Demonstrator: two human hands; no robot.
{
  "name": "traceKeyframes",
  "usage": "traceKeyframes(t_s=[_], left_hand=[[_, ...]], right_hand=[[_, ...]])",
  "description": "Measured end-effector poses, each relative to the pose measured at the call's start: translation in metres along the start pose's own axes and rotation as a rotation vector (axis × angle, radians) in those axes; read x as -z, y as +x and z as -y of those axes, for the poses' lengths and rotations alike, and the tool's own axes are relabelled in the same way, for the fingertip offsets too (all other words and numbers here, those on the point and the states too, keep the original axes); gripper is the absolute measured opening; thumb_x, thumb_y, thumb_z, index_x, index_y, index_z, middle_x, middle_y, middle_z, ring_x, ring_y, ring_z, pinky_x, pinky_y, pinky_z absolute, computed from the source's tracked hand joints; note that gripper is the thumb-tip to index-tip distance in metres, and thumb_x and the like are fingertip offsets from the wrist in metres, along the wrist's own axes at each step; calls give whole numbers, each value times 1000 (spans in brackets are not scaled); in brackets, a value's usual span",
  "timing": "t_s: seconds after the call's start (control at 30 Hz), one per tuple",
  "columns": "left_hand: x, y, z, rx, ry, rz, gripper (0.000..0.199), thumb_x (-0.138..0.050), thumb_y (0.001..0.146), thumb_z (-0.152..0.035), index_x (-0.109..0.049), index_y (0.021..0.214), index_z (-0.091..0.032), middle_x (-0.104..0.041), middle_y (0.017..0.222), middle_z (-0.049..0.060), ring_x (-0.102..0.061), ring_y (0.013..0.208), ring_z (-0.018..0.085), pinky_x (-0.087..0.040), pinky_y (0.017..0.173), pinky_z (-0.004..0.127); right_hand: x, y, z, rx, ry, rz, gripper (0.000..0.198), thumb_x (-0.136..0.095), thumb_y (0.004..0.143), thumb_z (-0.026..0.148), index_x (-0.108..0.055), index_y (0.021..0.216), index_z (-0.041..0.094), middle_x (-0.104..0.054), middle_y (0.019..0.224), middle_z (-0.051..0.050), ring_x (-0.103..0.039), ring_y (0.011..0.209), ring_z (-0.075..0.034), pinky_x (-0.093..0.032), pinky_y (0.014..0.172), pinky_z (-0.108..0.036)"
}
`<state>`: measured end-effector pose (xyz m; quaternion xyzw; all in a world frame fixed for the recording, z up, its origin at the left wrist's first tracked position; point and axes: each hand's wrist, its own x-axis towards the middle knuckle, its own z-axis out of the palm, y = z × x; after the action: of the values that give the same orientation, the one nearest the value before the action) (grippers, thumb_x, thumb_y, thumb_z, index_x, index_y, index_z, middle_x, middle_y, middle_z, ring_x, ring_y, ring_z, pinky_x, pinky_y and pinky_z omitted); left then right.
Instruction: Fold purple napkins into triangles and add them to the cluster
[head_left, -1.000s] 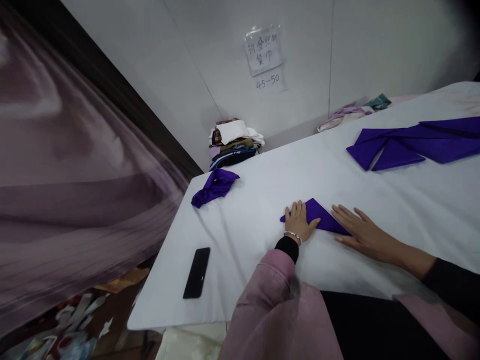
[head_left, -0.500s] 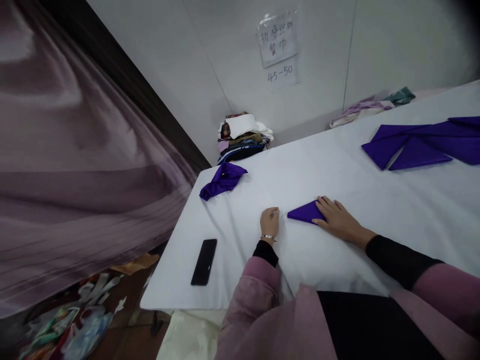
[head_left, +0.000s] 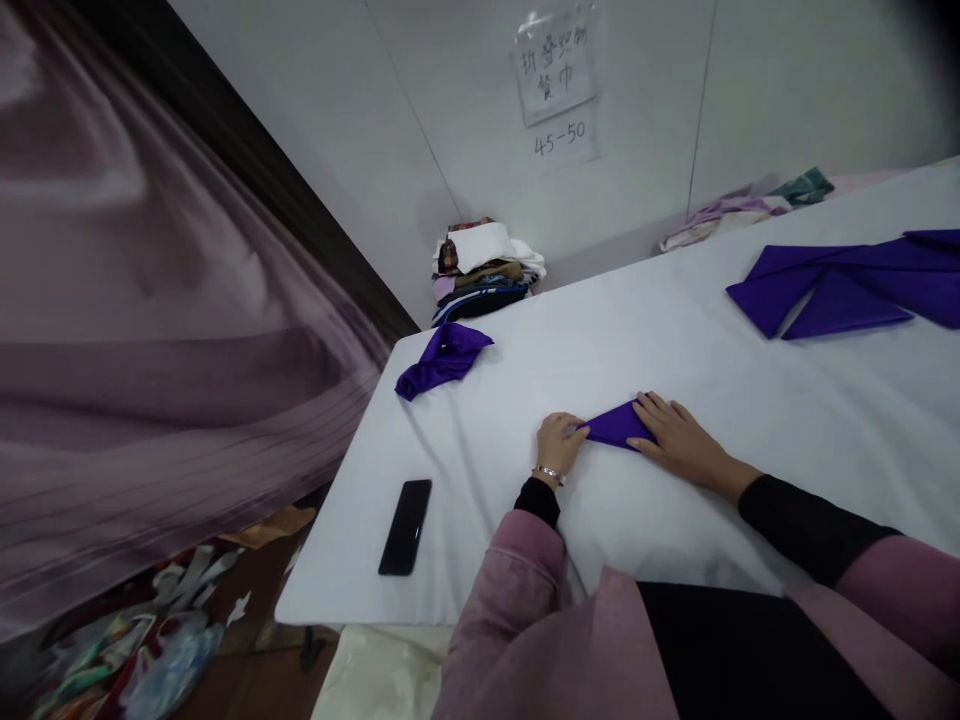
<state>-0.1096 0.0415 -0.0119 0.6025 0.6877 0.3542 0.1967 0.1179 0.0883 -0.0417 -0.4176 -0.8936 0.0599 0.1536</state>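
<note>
A purple cloth napkin [head_left: 616, 425], folded into a narrow pointed shape, lies on the white-covered table [head_left: 510, 400] in front of me. At its left tip, my left hand [head_left: 559, 443] is closed, with thumb and fingers pinching the point. My right hand [head_left: 679, 437] rests flat over the napkin's right end, fingers stretched out, and hides that part of it. Farther right on the table are several folded purple napkins [head_left: 847, 300], partly overlapping. One crumpled purple napkin [head_left: 442, 362] sits by the table's far left corner.
A black phone [head_left: 406, 527] lies near the left edge of the table. Behind the far edge is a stack of folded clothes [head_left: 487, 272], with more cloth [head_left: 727, 218] along the wall. A pink curtain [head_left: 187, 330] hangs at left; plastic bags [head_left: 169, 660] are on the floor.
My left hand has moved right to the napkin's left tip and closed on it. My right hand stays flat on the other end. The view has shifted slightly.
</note>
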Motion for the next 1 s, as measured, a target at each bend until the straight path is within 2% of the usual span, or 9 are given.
traceKeyframes(t_s=[0.13, 0.27, 0.37, 0.53, 0.7, 0.8, 0.9, 1.0], left_hand=[[-2, 4, -1, 45, 2, -2, 2, -67, 75, -21, -68, 74, -23, -64, 101, 2, -56, 105, 17, -42, 98, 36], [-3, 8, -5, 91, 19, 15, 9, -67, 74, -22, -65, 66, -22, -62, 112, 3, -47, 119, 21, -39, 102, 39], [-3, 9, -5, 122, 88, 43, 15, -64, 78, -25, -62, 63, -21, -61, 116, 3, -40, 126, 24, -32, 107, 45], [-3, 8, 0, 55, 218, 54, 18, -59, 82, -26, -61, 65, -22, -59, 121, 1, -32, 131, 26, -22, 109, 53], [1, 6, 4, 12, 144, -23, 15, -59, 81, -22, -63, 67, -21, -61, 116, 3, -41, 126, 23, -31, 107, 47], [6, 1, 5, -68, 20, -55, 11, -56, 83, -20, -66, 79, -22, -60, 116, 3, -43, 124, 20, -37, 104, 41], [9, -4, 5, -176, -36, -3, 15, -59, 81, -20, -68, 93, -24, -61, 115, 3, -46, 120, 18, -40, 102, 38], [9, -6, 6, -256, 4, 81, 22, -63, 79, -19, -67, 100, -27, -62, 112, 2, -52, 110, 17, -42, 99, 35]], right_hand=[[0, 0, 0, -1, 5, 9, 76, -24, 87, 63, -16, 147, 17, -31, 147, -13, -22, 136, -30, -25, 106, -50], [1, 0, 0, 1, -8, 2, 76, -24, 87, 64, -19, 146, 17, -32, 146, -13, -22, 136, -30, -26, 106, -50], [2, 0, 1, 0, -9, 0, 74, -25, 88, 63, -23, 145, 17, -32, 146, -13, -23, 136, -29, -26, 106, -50], [2, 0, 0, -1, -16, 17, 73, -24, 88, 63, -23, 145, 17, -30, 147, -13, -20, 137, -29, -26, 107, -50], [0, -1, 0, 7, -8, 10, 72, -24, 88, 63, -21, 146, 21, -29, 148, -10, -20, 137, -29, -25, 107, -51], [2, -1, 1, -2, -22, 12, 71, -24, 88, 63, -26, 145, 20, -30, 147, -12, -21, 137, -29, -26, 106, -50], [2, 0, 1, -1, -28, 25, 72, -24, 88, 63, -30, 143, 17, -30, 147, -13, -21, 137, -29, -26, 106, -50], [2, 0, 0, 3, -13, 21, 72, -25, 88, 63, -28, 144, 18, -30, 147, -12, -21, 136, -30, -25, 106, -50]])
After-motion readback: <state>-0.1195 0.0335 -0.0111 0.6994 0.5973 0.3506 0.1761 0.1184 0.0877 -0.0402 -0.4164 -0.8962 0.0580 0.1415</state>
